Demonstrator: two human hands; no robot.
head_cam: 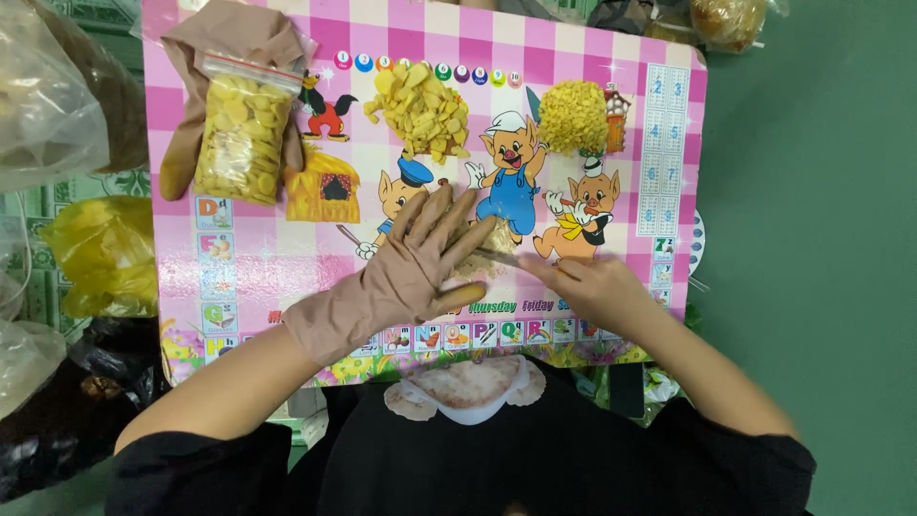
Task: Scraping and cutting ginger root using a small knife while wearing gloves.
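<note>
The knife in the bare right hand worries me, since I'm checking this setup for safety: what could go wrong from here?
1. The thin knife blade in the bare right hand lies close to the fingers of the brown-gloved left hand; a slip could cut them.
2. The loose heap of small yellow cut bits lies near the pink checked cartoon mat's far edge, so a nudge might scatter it.

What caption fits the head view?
Gloved left hand steadies yellow slices while bare right hand cuts with a knife on a cartoon table.
</note>
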